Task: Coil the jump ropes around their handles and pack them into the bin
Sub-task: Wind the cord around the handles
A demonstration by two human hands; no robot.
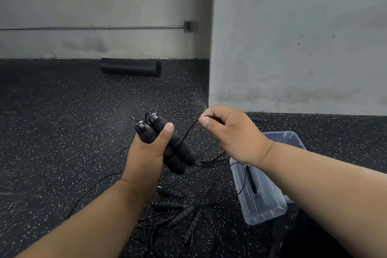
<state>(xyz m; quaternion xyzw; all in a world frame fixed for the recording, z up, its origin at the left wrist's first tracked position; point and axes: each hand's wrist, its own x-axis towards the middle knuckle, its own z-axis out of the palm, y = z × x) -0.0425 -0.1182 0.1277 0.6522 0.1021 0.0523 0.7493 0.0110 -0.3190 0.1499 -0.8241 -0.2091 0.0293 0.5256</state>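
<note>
A: Left hand (146,148)?
B: Gripped two black handles (178,148) side by side, thumb across them.
A: Right hand (232,134)?
B: Pinched the thin rope (188,131) running off those handles.
A: Rest?
B: More jump ropes (184,213) tangled on the speckled floor (62,132) below; clear bin (261,195) just right of them.

We have a single view, from a wide-angle camera worn on the head, looking forward and down. It sits close above both forearms, which reach in from the near edge toward the middle. The speckled floor (62,123) fills the near and middle ground, and the grey wall (104,6) closes the far side, with a corner of it jutting nearer on the right. Straight lines bow slightly toward the edges.
</note>
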